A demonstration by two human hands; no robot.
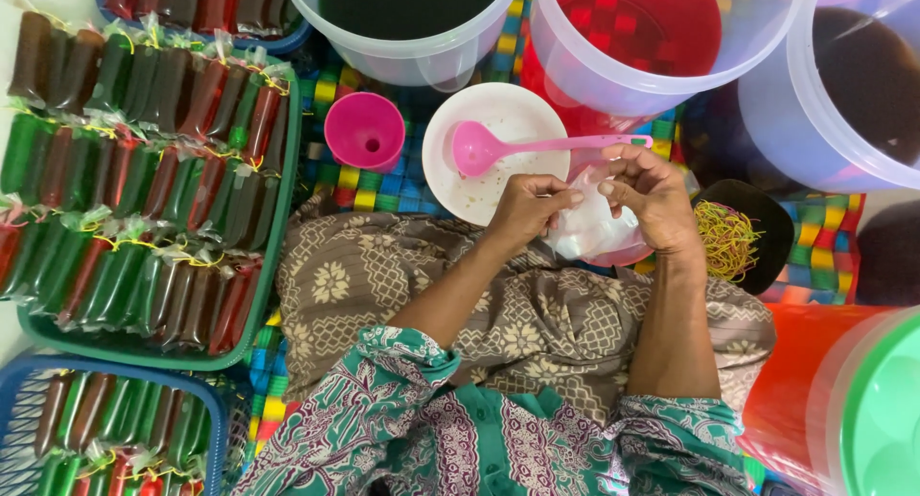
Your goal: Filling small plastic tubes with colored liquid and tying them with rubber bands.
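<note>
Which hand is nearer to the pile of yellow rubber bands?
Right. The right hand is just beside the rubber bands; the left hand is farther, beyond the clear plastic bag.

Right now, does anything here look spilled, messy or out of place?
Only small things. The white plate under the pink ladle is flecked with small crumbs or drips. Otherwise nothing stands out: both hands, left hand and right hand, pinch a clear plastic bag, and the filled tubes lie in rows in the green tray.

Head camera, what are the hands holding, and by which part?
Both hands, left and right, hold a clear plastic bag by its top edge, fingertips pinching it.
</note>
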